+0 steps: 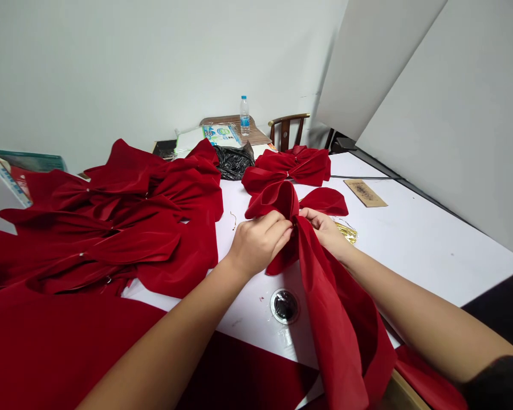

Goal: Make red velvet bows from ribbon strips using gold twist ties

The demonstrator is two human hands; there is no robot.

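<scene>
A red cloth (329, 307) is gathered into folds at the middle of the view, with loops above the gather and a long tail hanging over the table's near edge. My left hand (260, 240) pinches the gather from the left, its fingers curled. From the right, my right hand (325, 230) grips the same gather, thumb and fingers pressed together, partly hidden by the cloth. Beside my right wrist lies a bundle of gold ties (347, 232). Several red bows (128, 233) are piled at the left, and more red bows (290, 168) lie behind my hands.
The white table (414, 245) has a round black grommet (284, 306) near its front. A brown cardboard piece (365, 193) lies at the right. Farther back are a black plastic bag (235, 162), a water bottle (244, 117) and a wooden chair (287, 130).
</scene>
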